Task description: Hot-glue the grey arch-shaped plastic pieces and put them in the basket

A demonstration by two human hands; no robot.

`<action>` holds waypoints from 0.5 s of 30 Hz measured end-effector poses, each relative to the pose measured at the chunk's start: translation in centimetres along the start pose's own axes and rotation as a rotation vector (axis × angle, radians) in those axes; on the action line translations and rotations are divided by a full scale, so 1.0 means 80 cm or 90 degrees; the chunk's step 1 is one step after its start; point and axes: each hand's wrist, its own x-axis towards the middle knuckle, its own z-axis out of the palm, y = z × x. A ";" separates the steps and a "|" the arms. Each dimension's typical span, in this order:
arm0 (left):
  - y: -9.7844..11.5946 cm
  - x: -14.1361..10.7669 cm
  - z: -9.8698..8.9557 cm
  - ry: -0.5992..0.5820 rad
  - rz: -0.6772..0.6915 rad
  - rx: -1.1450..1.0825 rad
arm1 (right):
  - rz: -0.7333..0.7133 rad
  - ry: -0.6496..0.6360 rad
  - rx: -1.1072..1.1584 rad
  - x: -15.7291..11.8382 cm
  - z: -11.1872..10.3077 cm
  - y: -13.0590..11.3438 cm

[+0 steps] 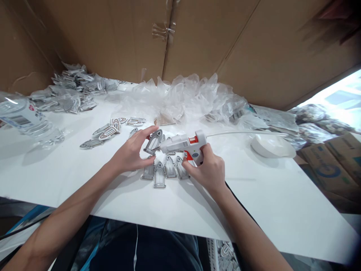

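Note:
My left hand (138, 150) pinches a small grey arch-shaped frame piece (154, 142) between thumb and fingers, tilted up off the table. In my right hand (207, 169) is a white hot glue gun (183, 143) with a red trigger, my fingers wrapped round its handle. Its nozzle points left, right beside the held piece; whether they touch I cannot tell. A long clear glue stick (245, 132) sticks out of the gun's back. Several similar grey arch pieces (160, 176) lie flat on the table just below my hands.
A water bottle (31, 120) lies at the left. Loose arch pieces (108, 131) and a bagged pile (76, 88) are behind it. Crumpled clear plastic bags (191, 98) line the cardboard wall (118, 41). At right are a white dish (272, 146) and cardboard boxes (335, 169) beyond the table (267, 210).

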 end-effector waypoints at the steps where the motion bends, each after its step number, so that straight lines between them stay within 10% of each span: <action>1: 0.000 0.000 0.000 0.001 0.000 -0.001 | 0.003 -0.003 0.003 0.000 0.000 0.000; 15: 0.000 0.000 0.000 0.002 -0.003 -0.011 | 0.049 -0.048 0.036 0.000 -0.002 0.000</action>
